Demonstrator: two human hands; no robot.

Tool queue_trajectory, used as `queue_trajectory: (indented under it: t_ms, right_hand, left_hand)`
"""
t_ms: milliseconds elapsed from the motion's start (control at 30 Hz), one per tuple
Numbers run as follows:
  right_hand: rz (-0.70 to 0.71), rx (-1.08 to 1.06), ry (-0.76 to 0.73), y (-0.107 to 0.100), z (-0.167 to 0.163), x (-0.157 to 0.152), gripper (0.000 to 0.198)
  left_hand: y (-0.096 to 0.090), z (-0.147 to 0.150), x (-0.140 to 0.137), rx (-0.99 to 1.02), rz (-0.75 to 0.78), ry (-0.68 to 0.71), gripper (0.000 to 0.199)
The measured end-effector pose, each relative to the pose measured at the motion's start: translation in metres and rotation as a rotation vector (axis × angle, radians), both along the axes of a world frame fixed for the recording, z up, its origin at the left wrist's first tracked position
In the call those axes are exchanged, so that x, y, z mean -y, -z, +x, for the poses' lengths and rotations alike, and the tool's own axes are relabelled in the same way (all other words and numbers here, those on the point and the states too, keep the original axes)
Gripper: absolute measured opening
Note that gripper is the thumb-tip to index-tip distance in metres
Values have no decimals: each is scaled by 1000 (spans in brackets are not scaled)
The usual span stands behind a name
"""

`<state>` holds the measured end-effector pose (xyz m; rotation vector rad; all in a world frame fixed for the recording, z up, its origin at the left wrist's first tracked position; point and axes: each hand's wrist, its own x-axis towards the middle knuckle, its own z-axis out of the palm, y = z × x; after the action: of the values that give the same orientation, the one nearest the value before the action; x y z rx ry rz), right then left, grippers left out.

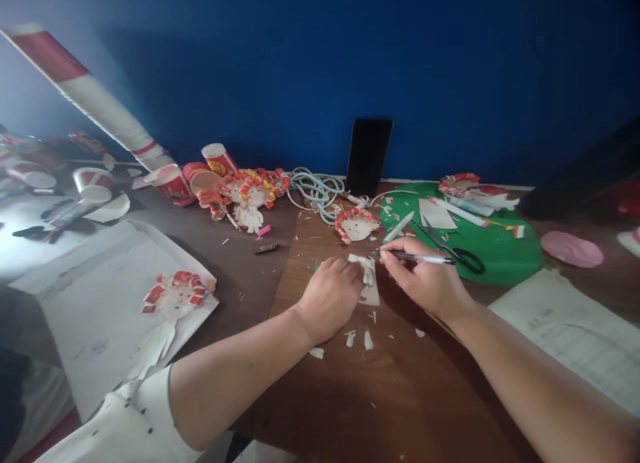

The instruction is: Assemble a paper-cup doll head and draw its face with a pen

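My right hand (433, 279) grips a pen (425, 257) with a clear barrel and dark tip, its tip pointing left. The tip sits just right of a small strip of white paper (371, 293). My left hand (333, 295), fingers bent and close together, presses the left side of that strip against the brown table. Small pale pieces lie on the strip, partly hidden by my left fingers. White paper scraps (369, 339) are scattered in front of my hands. Just beyond them lies a paper face with a curly red-and-white rim (356, 225).
A green round mat (515, 249) carries black-handled scissors (469, 259), markers and scraps. A phone (369, 156) leans on the blue wall beside a coiled pale cable (315, 183). Paper cups (219, 159) stand back left. A white envelope (100, 316) lies left, a paper sheet (575, 336) right.
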<state>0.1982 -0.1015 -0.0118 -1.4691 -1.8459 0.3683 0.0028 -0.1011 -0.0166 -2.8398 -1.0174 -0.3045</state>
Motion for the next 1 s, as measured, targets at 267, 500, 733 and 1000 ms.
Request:
queue_trajectory:
  t_ms: [267,500,733,1000]
  right_hand:
    - [58,53,-5,-1,-2,2,15]
    - [4,68,-23,-1,-2,3,13]
    - [-16,86,-11,-1,-4,4,14]
    - [-6,115,8,0,-6,4,13]
  left_hand:
    - [-1,-1,2,-54,-41,7,28]
    - [-5,0,2,-102,-90,2,30]
    - [-5,1,1,-108,-95,2,32]
    - [-8,3,-1,-115,-99,2,28]
